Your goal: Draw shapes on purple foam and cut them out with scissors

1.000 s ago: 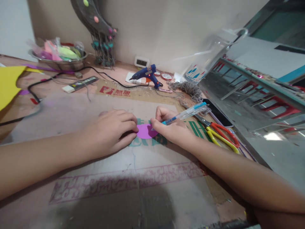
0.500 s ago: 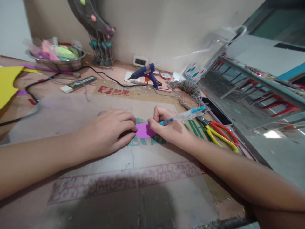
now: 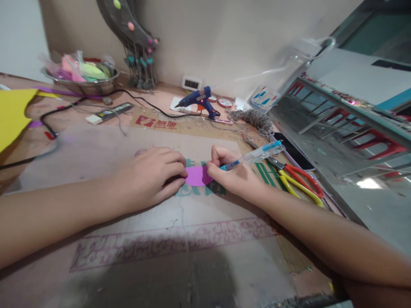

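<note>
While purple piece [image 3: 196,176] lies between, left hand [image 3: 157,173] touches it, grip unclear; right hand [image 3: 233,174] pinches pen [image 3: 252,156]

Frame centre: left hand [image 3: 152,173] touches left edge of flat, rounded bright-purple piece [image 3: 196,176]. Right hand [image 3: 233,174] grips clear plastic blue-ended pen [image 3: 248,157] at its right edge; pen tip hidden. Upper centre: blue plastic glue gun [image 3: 198,99] on desk [image 3: 163,90].

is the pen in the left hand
No, the right hand holds the pen, while the left hand has its fingertips at the purple piece.
</note>
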### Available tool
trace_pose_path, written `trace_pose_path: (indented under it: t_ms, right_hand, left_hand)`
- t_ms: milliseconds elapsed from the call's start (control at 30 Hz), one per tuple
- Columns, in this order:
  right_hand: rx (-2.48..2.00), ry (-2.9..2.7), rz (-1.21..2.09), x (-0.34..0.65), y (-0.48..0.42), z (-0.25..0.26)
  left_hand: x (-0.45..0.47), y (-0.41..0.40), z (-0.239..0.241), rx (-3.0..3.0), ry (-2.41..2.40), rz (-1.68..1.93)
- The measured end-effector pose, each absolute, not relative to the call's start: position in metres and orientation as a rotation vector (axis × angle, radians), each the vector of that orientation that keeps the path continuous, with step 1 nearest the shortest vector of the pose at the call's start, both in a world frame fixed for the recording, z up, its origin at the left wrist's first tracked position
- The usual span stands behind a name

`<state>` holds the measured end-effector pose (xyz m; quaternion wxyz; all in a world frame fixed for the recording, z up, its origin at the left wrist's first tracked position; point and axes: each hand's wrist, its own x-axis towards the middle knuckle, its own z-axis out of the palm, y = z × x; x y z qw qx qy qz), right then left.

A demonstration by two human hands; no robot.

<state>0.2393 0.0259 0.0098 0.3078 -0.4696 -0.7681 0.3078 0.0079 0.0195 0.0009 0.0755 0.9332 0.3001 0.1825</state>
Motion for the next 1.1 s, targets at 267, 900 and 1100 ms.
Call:
trace_pose_path:
  t_ms: [267, 900, 1100]
  right_hand:
    - [-1.178, -2.08, 0.816, 0.239, 0.025, 0.008]
    - [-1.246, -1.659, 1.12, 0.241, 0.034, 0.013]
    - [-1.267, -1.712, 1.137, 0.239, 0.035, 0.012]
  left_hand:
    - [0.009, 0.02, 0.001, 2.794, 0.902, 0.542]
    - [0.007, 0.019, -0.001, 2.81, 0.89, 0.568]
    - [0.007, 0.018, -0.003, 2.834, 0.832, 0.7]
